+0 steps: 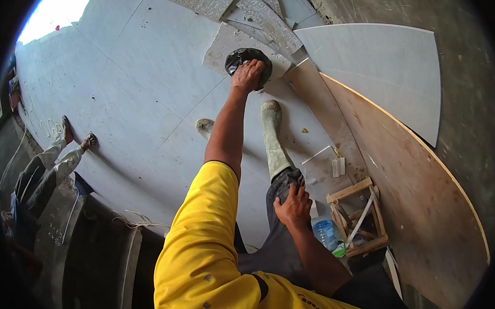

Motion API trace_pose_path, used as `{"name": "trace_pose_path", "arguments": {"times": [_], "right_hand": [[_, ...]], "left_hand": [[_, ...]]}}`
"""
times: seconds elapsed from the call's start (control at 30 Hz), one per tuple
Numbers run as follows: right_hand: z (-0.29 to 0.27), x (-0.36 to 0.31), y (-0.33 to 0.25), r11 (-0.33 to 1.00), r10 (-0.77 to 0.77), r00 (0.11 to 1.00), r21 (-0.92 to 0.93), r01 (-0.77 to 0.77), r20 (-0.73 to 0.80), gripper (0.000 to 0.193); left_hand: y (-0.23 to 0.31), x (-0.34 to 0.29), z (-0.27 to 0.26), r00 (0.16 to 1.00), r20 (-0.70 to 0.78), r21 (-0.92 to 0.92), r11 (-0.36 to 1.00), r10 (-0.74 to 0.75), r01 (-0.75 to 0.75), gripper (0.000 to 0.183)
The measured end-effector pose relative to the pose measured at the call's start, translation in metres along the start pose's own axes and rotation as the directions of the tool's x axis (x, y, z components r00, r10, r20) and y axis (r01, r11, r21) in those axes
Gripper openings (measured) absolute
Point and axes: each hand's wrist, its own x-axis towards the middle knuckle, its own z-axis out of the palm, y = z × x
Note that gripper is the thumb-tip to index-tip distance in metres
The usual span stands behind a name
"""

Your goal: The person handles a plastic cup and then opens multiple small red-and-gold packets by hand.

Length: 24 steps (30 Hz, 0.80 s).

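Nearest, our right hand (294,206) rests on our dark-trousered knee (281,189), fingers a little apart, seemingly bracing our forward lean. Beyond, our left hand (248,75) has its fingers clamped on a rounded black plastic thing (264,59), probably for control, over a pale, rough slab (219,46) on the tiled floor (145,92); contact is unclear.

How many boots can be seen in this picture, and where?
2. The left boot is partly hidden by the left forearm; the right boot is to the lower right of the black object under the left hand.
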Motion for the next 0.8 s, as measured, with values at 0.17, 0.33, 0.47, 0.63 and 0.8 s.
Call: {"name": "trace_pose_path", "arguments": {"times": [0.17, 0.33, 0.47, 0.63, 0.8], "right_hand": [[-0.001, 0.008, 0.005, 1.0, -0.005, 0.999, 0.025, 0.006, -0.048, 0.072], [-0.004, 0.006, 0.01, 0.998, -0.007, 1.0, 0.067, 0.008, -0.017, 0.073], [-0.002, 0.007, 0.013, 0.998, -0.024, 0.998, 0.064, 0.028, -0.059, 0.073], [-0.003, 0.007, 0.011, 0.997, -0.035, 0.997, 0.059, 0.04, -0.074, 0.07], [-0.006, 0.006, 0.009, 0.999, -0.007, 1.0, 0.054, 0.006, 0.018, 0.071]], "left_hand": [[-0.004, 0.002, 0.004, 0.969, -0.003, 0.216, 0.945, -0.249, 0.244, 0.033], [-0.008, 0.008, 0.015, 0.929, 0.17, 0.461, 0.86, -0.329, 0.22, 0.045], [-0.023, 0.002, 0.038, 0.985, 0.099, 0.543, 0.838, -0.141, 0.065, 0.047], [-0.036, 0.001, 0.039, 0.994, 0.11, 0.634, 0.769, 0.012, -0.08, 0.049], [-0.027, 0.008, 0.02, 0.972, 0.21, 0.532, 0.846, -0.106, -0.022, 0.043]]}}
